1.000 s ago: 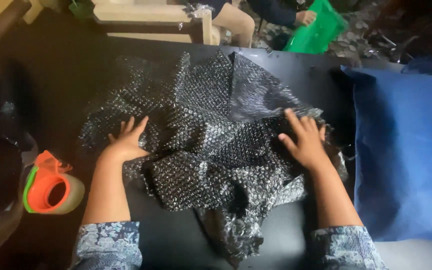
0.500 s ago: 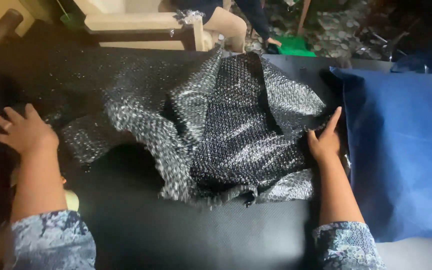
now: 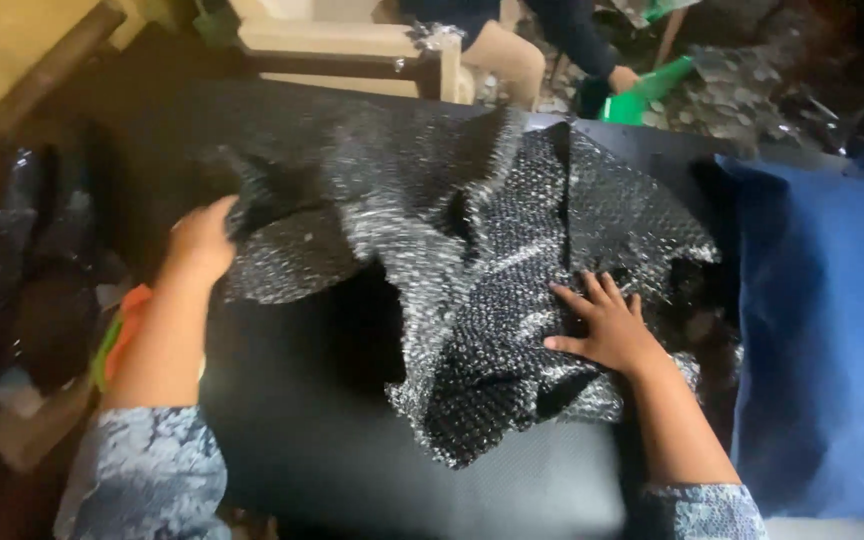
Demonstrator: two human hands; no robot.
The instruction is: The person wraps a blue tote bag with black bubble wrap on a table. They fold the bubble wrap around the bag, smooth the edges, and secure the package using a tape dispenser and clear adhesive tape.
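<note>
A large crumpled sheet of bubble wrap (image 3: 472, 250) lies over a flat black object (image 3: 332, 440) on the table. My left hand (image 3: 197, 240) grips the sheet's left edge and holds it lifted. My right hand (image 3: 607, 325) presses flat, fingers spread, on the right part of the sheet. Both forearms wear blue patterned sleeves.
A blue cloth-covered item (image 3: 832, 340) lies along the right. An orange and green tape dispenser (image 3: 117, 335) shows behind my left forearm. Dark plastic bags (image 3: 12, 260) sit at the left. Another person (image 3: 542, 50) sits beyond the table near a green object (image 3: 642, 90) and a wooden bench (image 3: 342, 50).
My left hand came back from the far left and took hold of the bubble wrap's left edge. My right hand moved left onto the sheet and flattened on it.
</note>
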